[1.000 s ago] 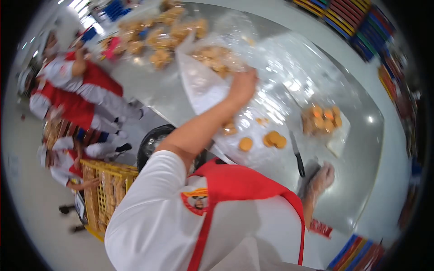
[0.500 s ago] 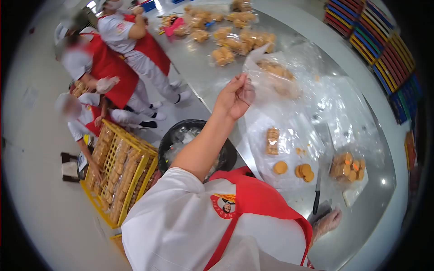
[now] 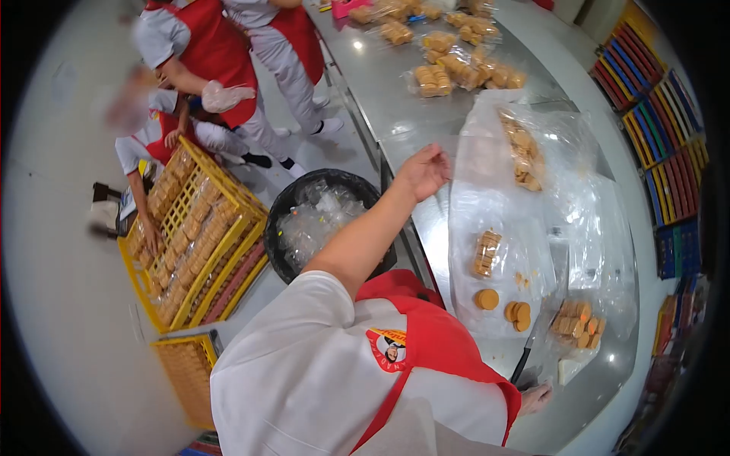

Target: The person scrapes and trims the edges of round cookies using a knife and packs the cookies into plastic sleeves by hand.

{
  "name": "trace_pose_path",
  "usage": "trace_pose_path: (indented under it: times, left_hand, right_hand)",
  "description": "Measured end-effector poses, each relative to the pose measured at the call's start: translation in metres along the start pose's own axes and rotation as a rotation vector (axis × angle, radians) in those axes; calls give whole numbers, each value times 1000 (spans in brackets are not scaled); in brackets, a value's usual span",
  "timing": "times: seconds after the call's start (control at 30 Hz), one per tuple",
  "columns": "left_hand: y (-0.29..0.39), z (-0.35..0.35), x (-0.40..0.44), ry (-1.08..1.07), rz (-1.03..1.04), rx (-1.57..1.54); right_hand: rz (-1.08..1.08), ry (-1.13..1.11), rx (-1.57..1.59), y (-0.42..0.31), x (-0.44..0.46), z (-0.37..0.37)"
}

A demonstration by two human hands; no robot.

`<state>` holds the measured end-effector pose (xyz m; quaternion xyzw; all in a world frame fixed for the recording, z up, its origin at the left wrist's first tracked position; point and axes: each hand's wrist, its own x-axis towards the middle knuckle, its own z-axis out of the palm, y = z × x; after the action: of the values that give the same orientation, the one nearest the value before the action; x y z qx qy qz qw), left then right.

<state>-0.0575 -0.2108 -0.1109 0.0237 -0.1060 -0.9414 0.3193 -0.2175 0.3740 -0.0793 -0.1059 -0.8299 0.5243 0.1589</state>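
Observation:
My left hand [image 3: 427,172] reaches over the table's near edge, fingers loosely bent and apart, with nothing visible in it. Just right of it lies a white plastic sheet [image 3: 475,205]. On the sheet are a bag of broken biscuits [image 3: 523,156], a wrapped biscuit stack [image 3: 487,253], one round biscuit [image 3: 486,299] and a few overlapping ones [image 3: 518,315]. My right hand [image 3: 535,399], in a thin clear glove, rests low on the steel table beside my apron, fingers slightly bent, partly hidden. Near it lies a knife [image 3: 522,362] with a black handle.
A bag of biscuits [image 3: 578,325] sits right of the knife. Several biscuit packs [image 3: 464,67] lie at the far end. A lined bin [image 3: 323,220] with plastic stands left of the table, near yellow crates [image 3: 199,235]. Co-workers in red aprons [image 3: 220,57] stand at upper left.
My left hand has let go of the sheet's raised corner and drawn back from it; the sheet now lies flatter. The view has turned, showing more of the bin and crates.

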Motion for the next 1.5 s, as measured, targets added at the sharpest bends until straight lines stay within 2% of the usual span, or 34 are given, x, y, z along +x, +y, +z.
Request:
trace_pose_path:
  times: [0.23,0.33,0.5,0.63,0.73,0.83,0.93,1.0,1.07,1.1,1.13,1.2,1.27,1.33,1.4,1.47,1.5]
  left_hand:
    - [-2,8,-3,26,16,-37]
    - [-1,9,-5,-12,2,-20]
    - [1,11,-3,-21,0,31]
    - [-1,12,-2,65,34,51]
    - [-6,3,2,32,34,66]
    - [-4,4,4,-3,29,45]
    - [0,20,-5,-12,-20,55]
    - [3,0,1,-44,-23,40]
    - [8,-4,1,1,-26,115]
    - [15,-22,8,-75,-125,39]
    - [15,-18,6,24,-64,39]
    - [24,-21,6,-33,-97,97]
    - [26,-21,5,-30,-107,72]
    - [25,-13,3,-31,-100,70]
    - [27,-10,5,-13,-119,60]
    - [27,-9,4,9,-114,67]
    - [28,-9,3,22,-106,78]
  right_hand:
    - [-239,-79,-106,29,21,-11]
    - [-230,-95,-38,28,20,-12]
    - [-175,-60,-168,26,21,-13]
    - [-188,-28,-155,18,12,-10]
    - [-78,-27,-154,-4,-2,-6]
    - [-81,-101,-170,26,14,-16]
    - [-85,-24,-111,4,-3,-8]
    - [-20,-16,-162,-15,-12,-5]
    - [-13,112,-216,-15,-11,4]
    - [-133,186,-124,8,-2,3]
    - [-188,53,-64,25,8,-14]
    - [-137,228,-24,-20,0,-13]
    - [-81,245,335,-85,-22,-5]
    - [-325,96,392,-127,-55,0]
    - [-527,-156,259,-128,-65,2]
    - [-840,-353,-224,-150,-68,21]
    - [-859,-424,-265,-151,-70,32]
